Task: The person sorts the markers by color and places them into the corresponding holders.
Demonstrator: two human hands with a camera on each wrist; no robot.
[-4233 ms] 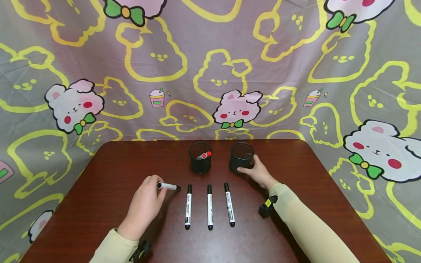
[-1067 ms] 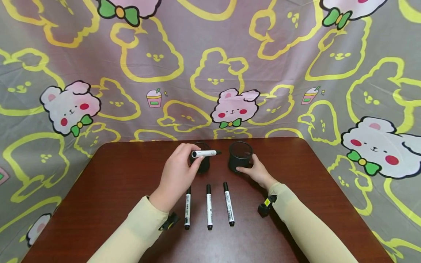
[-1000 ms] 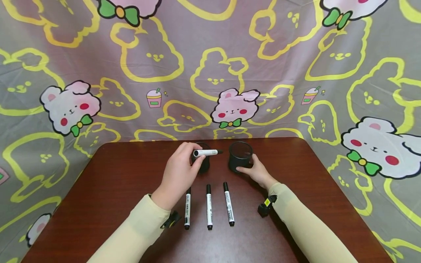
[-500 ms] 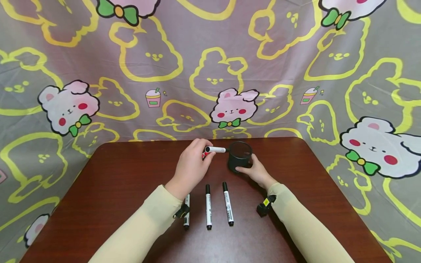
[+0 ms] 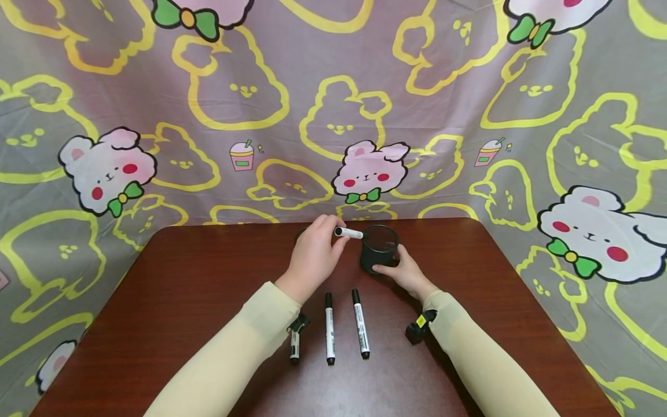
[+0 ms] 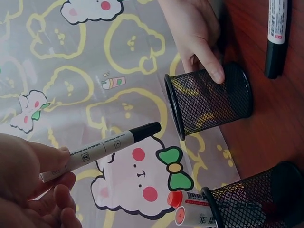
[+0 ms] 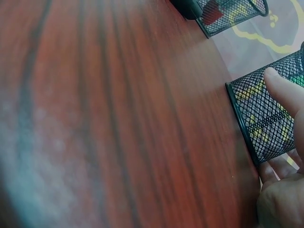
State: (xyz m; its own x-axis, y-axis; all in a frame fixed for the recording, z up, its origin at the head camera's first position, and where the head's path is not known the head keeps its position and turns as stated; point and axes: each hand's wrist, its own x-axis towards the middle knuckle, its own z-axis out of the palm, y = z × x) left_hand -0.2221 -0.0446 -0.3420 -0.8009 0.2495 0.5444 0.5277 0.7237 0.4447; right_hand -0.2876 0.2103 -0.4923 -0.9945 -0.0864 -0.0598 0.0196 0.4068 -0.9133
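My left hand (image 5: pixel 315 252) pinches a white marker (image 5: pixel 350 233) with a black cap. The marker's capped end points right, beside the rim of the right-hand black mesh pen holder (image 5: pixel 377 258). In the left wrist view this marker (image 6: pixel 102 151) stands apart from the mouth of the holder (image 6: pixel 209 102). With thumb and fingers around its side, my right hand (image 5: pixel 410 276) grips that holder, which stands upright on the table. A second mesh pen holder (image 6: pixel 251 202), mostly hidden behind my left hand in the head view, contains red-ended white markers (image 6: pixel 190 205).
Three black-capped white markers lie on the brown table (image 5: pixel 208 301): a middle marker (image 5: pixel 330 333), a right marker (image 5: pixel 362 327) and a left marker (image 5: pixel 294 348) partly covered by my left wrist. A patterned curtain (image 5: pixel 281 116) hangs behind the table's far edge.
My left hand has carried the marker from the table's left side up and rightward, past the left holder, to the right holder's rim. My right hand has stayed on its holder.
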